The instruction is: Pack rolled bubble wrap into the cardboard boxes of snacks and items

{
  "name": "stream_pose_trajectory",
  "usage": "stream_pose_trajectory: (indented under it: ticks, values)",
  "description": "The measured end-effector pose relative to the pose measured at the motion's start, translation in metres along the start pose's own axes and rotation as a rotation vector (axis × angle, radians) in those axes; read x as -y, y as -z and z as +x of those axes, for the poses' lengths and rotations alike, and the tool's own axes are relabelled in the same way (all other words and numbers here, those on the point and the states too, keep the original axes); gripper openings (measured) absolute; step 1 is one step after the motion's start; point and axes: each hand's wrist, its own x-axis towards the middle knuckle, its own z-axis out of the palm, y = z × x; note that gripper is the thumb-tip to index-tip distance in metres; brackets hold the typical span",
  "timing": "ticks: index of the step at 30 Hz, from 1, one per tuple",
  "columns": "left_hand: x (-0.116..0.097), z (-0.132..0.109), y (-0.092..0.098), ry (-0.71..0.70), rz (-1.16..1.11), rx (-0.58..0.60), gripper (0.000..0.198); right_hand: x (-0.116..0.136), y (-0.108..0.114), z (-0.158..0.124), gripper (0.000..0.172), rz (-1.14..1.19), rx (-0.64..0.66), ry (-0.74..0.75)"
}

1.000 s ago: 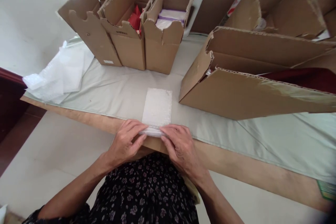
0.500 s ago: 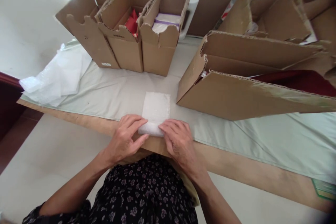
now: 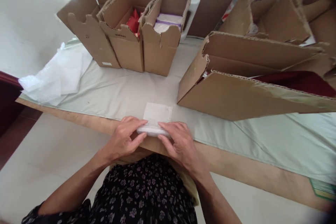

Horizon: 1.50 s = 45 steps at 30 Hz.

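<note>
Rolling the white pad (image 3: 158, 113) forward on the desk (image 3: 112, 92), left hand (image 3: 123, 140) and right hand (image 3: 181, 143) fingers pinch its rolled edge; the flat part has shrunk, so most looks rolled.

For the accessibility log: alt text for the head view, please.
The left hand and right hand pinch the folded near end of a white pad on a pale green cloth. Open cardboard boxes stand behind.

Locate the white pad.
Head view, centre: white pad on the green cloth at its near edge, held between left hand and right hand.
</note>
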Motion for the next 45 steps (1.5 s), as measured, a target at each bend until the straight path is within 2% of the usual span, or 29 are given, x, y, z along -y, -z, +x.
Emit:
stream_pose_trajectory:
  ticks: [4,7,9,11,14,16,19,22,27,29,32,34,37,39,41,43,45]
  values:
    - [0.007,0.007,-0.005,0.079,0.126,-0.036,0.024,0.006,0.003,-0.004,0.028,-0.128,-0.083,-0.018]
    - [0.013,0.014,-0.014,0.103,0.217,-0.109,0.024,0.011,0.0,-0.004,0.029,-0.182,-0.013,0.032]
    - [0.012,0.015,-0.017,0.138,0.194,-0.172,0.027,0.011,-0.005,0.001,0.03,-0.203,0.047,0.058]
    - [0.005,0.011,-0.017,0.207,0.099,-0.24,0.029,0.007,-0.011,0.008,0.028,-0.202,0.035,0.052]
    - [-0.009,-0.004,-0.011,0.39,-0.164,-0.3,0.027,0.0,-0.016,0.014,0.024,-0.095,-0.093,-0.015]
    - [-0.018,-0.014,-0.009,0.53,-0.378,-0.255,0.026,-0.001,-0.015,0.014,0.024,0.026,-0.18,-0.084]
    - [-0.03,-0.018,-0.011,0.648,-0.674,-0.093,0.036,0.01,-0.011,0.007,0.023,0.221,-0.259,-0.219]
    - [-0.038,-0.01,-0.021,0.634,-0.897,-0.018,0.047,0.025,-0.007,-0.003,0.022,0.381,-0.259,-0.327]
    - [-0.048,0.004,-0.034,0.652,-1.079,-0.107,0.054,0.031,-0.006,-0.013,0.018,0.469,-0.224,-0.314]
    - [-0.049,0.005,-0.033,0.671,-1.051,-0.121,0.05,0.026,-0.003,-0.015,0.019,0.443,-0.242,-0.313]
    - [-0.051,0.003,-0.028,0.643,-0.912,-0.072,0.041,0.017,0.009,-0.02,0.034,0.495,-0.217,-0.337]
    - [-0.054,0.0,-0.027,0.602,-0.8,0.008,0.039,0.012,0.019,-0.022,0.047,0.568,-0.141,-0.359]
    - [-0.06,-0.003,-0.03,0.533,-0.681,0.128,0.054,0.007,0.03,-0.024,0.062,0.646,-0.011,-0.371]
    - [-0.064,-0.003,-0.034,0.484,-0.635,0.187,0.064,0.005,0.033,-0.023,0.054,0.674,0.053,-0.355]
    - [-0.066,-0.002,-0.037,0.447,-0.614,0.235,0.069,0.005,0.035,-0.023,0.038,0.692,0.059,-0.354]
    - [-0.065,0.0,-0.037,0.421,-0.598,0.272,0.072,0.006,0.038,-0.025,0.027,0.714,-0.011,-0.384]
    - [-0.063,0.002,-0.035,0.404,-0.572,0.293,0.071,0.005,0.042,-0.028,0.027,0.74,-0.111,-0.425]
